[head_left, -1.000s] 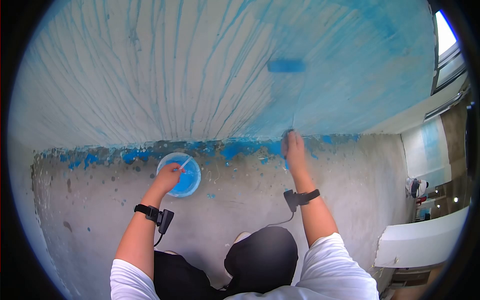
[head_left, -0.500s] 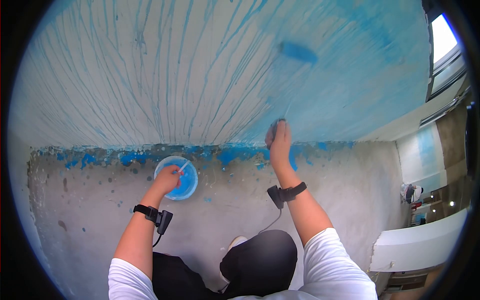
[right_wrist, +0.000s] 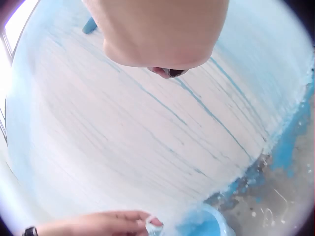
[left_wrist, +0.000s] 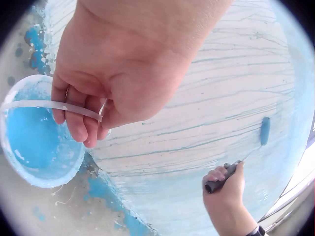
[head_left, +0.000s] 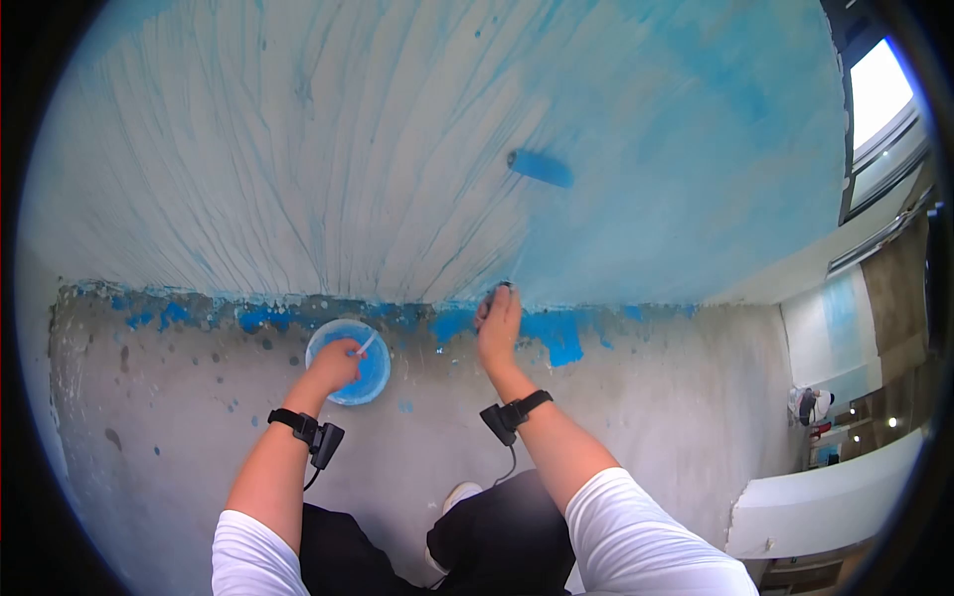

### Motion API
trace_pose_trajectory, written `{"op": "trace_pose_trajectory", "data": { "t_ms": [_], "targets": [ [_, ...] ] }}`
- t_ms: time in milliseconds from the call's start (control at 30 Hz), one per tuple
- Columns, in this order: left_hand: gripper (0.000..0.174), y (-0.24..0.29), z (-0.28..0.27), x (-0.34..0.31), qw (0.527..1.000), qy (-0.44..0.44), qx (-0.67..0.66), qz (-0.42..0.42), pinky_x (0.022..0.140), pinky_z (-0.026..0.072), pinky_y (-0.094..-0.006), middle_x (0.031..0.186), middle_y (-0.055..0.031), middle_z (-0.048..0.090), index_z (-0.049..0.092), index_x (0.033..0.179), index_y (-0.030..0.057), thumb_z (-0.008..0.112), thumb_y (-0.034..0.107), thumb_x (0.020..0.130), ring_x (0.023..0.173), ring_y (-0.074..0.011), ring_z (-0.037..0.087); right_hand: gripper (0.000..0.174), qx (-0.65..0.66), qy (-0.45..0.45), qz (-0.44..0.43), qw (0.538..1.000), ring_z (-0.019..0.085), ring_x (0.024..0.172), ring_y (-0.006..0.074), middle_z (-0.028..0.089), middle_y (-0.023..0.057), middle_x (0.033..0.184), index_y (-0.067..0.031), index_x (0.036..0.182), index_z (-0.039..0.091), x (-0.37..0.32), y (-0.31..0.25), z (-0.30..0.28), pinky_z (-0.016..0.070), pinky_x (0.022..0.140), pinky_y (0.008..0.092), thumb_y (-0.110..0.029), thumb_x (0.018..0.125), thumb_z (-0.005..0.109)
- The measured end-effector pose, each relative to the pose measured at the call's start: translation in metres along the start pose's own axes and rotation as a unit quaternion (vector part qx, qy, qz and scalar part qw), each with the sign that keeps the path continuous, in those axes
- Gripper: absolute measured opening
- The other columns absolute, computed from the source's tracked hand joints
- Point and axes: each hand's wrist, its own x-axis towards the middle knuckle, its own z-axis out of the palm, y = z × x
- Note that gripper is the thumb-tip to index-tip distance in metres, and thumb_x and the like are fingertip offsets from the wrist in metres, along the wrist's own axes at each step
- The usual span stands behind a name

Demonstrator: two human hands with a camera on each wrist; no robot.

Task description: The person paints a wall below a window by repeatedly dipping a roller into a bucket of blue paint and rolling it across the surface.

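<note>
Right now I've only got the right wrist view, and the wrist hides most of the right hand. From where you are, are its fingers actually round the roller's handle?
Observer: Yes. In the left wrist view, the right hand has its fingers curled round the dark handle.

Operator: Good. I just see one end of the roller; what's on the wall either side of it?

Observer: In the head view, the roller is between streaks on its left and a more even blue wash on its right.

Operator: Anybody else around that I can't see?

Observer: One other person, in a white top, small in the background at the far right of the head view.
</note>
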Motion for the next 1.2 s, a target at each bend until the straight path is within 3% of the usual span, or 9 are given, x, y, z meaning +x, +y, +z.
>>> {"op": "trace_pose_trajectory", "data": {
  "t_ms": [167,333,500,567,667,800,900,1033,1200],
  "targets": [
    [0.018,0.001,-0.003,-0.007,1.0,-0.005,-0.007,-0.007,0.057,0.0489,-0.034,0.07,-0.0117,0.064,0.064,0.099,0.0028,0.05,0.01,0.09,0.061,-0.0199,0.064,0.03,-0.057,0.025,-0.095,0.993,0.036,0.049,0.0077,0.039,-0.0006,0.062,-0.0095,0.084,0.037,0.011,-0.047,0.008,0.0303,0.044,0.0241,-0.033,0.102,0.038],
    [0.018,-0.004,-0.001,-0.004,1.0,-0.004,0.001,-0.007,0.056,0.049,-0.033,0.07,-0.0112,0.065,0.064,0.099,0.0029,0.05,0.011,0.09,0.06,-0.0193,0.064,0.031,-0.01,0.001,-0.103,0.995,0.037,0.05,0.0077,0.039,-0.0008,0.062,-0.009,0.083,0.037,0.007,-0.107,0.034,0.0309,0.044,0.0239,-0.033,0.103,0.037],
    [0.018,0.001,-0.004,-0.007,1.0,-0.004,0.003,-0.015,0.056,0.0493,-0.0319,0.07,-0.0104,0.065,0.064,0.098,0.003,0.051,0.011,0.09,0.059,-0.0184,0.063,0.03,-0.07,-0.011,-0.115,0.991,0.039,0.051,0.0075,0.041,-0.0007,0.063,-0.007,0.086,0.038,0.014,-0.055,0.017,0.0323,0.045,0.0238,-0.031,0.103,0.038],
    [0.018,0.001,-0.004,-0.006,1.0,-0.005,0.002,-0.01,0.056,0.0493,-0.0316,0.069,-0.0103,0.065,0.064,0.098,0.0029,0.051,0.011,0.09,0.059,-0.0179,0.063,0.044,-0.168,0.047,-0.123,0.977,0.04,0.055,0.0092,0.043,0.002,0.063,0.0123,0.117,0.044,0.011,-0.016,0.008,0.0321,0.048,0.028,-0.029,0.102,0.04],
    [0.018,-0.001,-0.002,-0.004,1.0,-0.009,-0.002,-0.008,0.055,0.0495,-0.0318,0.069,-0.0105,0.065,0.064,0.098,0.0029,0.051,0.012,0.09,0.059,-0.018,0.064,0.056,-0.222,0.028,-0.111,0.968,0.043,0.055,0.0111,0.046,0.0045,0.063,0.0193,0.13,0.033,0.003,0.006,0.0,0.0342,0.049,0.0306,-0.028,0.101,0.041],
    [0.019,-0.001,-0.001,-0.003,1.0,-0.009,-0.009,-0.013,0.055,0.0494,-0.0321,0.069,-0.0105,0.065,0.065,0.098,0.003,0.051,0.014,0.092,0.059,-0.0181,0.064,0.053,-0.206,0.038,-0.12,0.971,0.04,0.054,0.0103,0.043,0.004,0.062,0.019,0.128,0.035,0.008,0.0,0.002,0.0328,0.049,0.0297,-0.026,0.102,0.04],
    [0.019,-0.003,-0.001,-0.003,1.0,-0.009,0.009,-0.017,0.055,0.0493,-0.0323,0.069,-0.0105,0.065,0.065,0.098,0.0029,0.052,0.016,0.093,0.059,-0.0181,0.064,0.046,-0.158,0.023,-0.135,0.978,0.037,0.053,0.0084,0.041,0.0017,0.062,0.0148,0.122,0.042,0.009,-0.057,0.023,0.0309,0.048,0.0276,-0.026,0.102,0.04],
    [0.019,-0.002,-0.002,-0.004,1.0,-0.005,0.009,-0.004,0.055,0.0488,-0.0324,0.069,-0.0103,0.065,0.065,0.099,0.0027,0.052,0.016,0.094,0.06,-0.018,0.064,0.033,-0.063,-0.008,-0.119,0.991,0.034,0.052,0.0056,0.04,-0.0019,0.062,0.0042,0.103,0.048,0.001,-0.102,0.045,0.0284,0.047,0.0244,-0.028,0.102,0.04],
    [0.019,0.0,-0.003,-0.004,1.0,-0.012,0.001,-0.016,0.055,0.0487,-0.0319,0.069,-0.0105,0.065,0.065,0.099,0.0027,0.051,0.015,0.093,0.06,-0.0178,0.064,0.032,-0.097,-0.014,-0.114,0.989,0.037,0.052,0.0062,0.041,-0.0013,0.06,0.0028,0.096,0.047,0.007,-0.052,0.032,0.0288,0.046,0.0252,-0.028,0.102,0.041]
  ]
}}
